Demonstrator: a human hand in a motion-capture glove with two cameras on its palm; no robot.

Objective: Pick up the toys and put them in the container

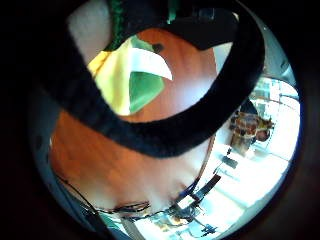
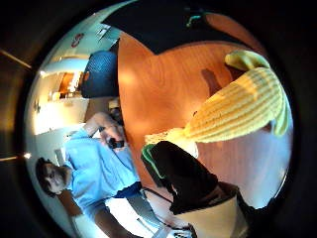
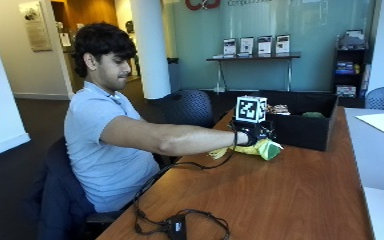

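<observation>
— Wooden tabletop (image 3: 292,190) carried what?
— 1 black container (image 3: 298,131), toys inside.
— And the grip?
— Gloved right hand (image 3: 253,134) held a yellow-green corn toy (image 3: 262,148) just beside that container.

you had a long reddish-brown wooden table (image 3: 292,195) carrying a black fabric container (image 3: 302,131), a yellow and green plush toy (image 3: 262,149) just beside it, and a small black box (image 3: 177,227).
</observation>
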